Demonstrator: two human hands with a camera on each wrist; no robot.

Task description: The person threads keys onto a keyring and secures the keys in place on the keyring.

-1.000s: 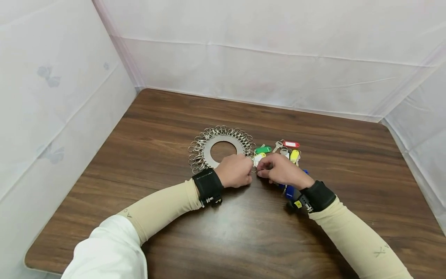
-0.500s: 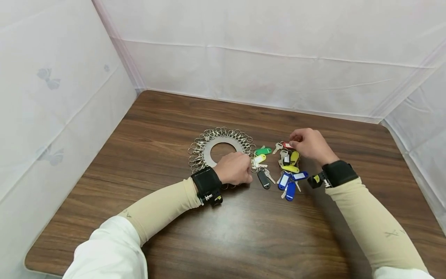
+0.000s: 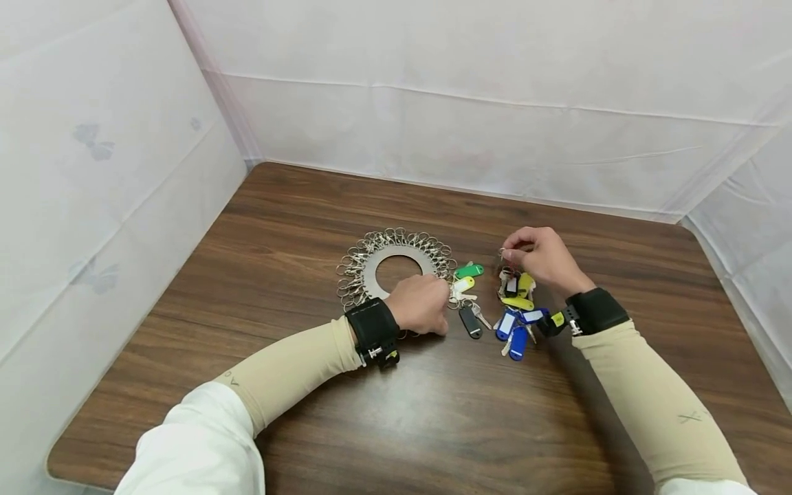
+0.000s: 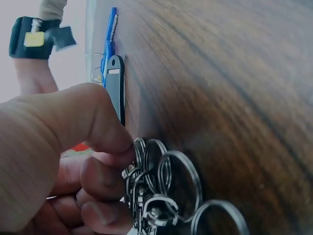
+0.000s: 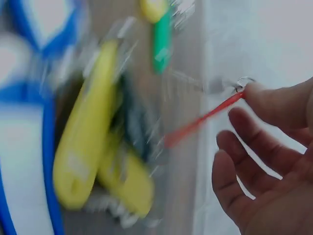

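Observation:
A flat metal disc (image 3: 371, 271) ringed with many small clasps and key rings (image 4: 168, 176) lies on the wooden table (image 3: 433, 412). My left hand (image 3: 444, 302) rests at its right edge and, in the left wrist view, pinches one of the rings with thumb and fingers (image 4: 105, 174). Right of it lie keys with a green tag (image 3: 468, 270), a yellow tag (image 3: 463, 283), a black tag (image 3: 470, 323) and blue tags (image 3: 513, 330). My right hand (image 3: 510, 253) pinches the ring of a red tag (image 5: 200, 120), lifted just above more yellow tags (image 5: 93, 142).
White cloth walls (image 3: 433, 124) close in the table on the left, back and right. Bare wood lies in front of the arms and behind the disc. Black bands with cameras sit on both wrists (image 3: 371, 330).
My right hand left the spot beside my left hand, reached over to the far side of the tag pile and picked up the red tag by its ring. The left hand stayed at the disc.

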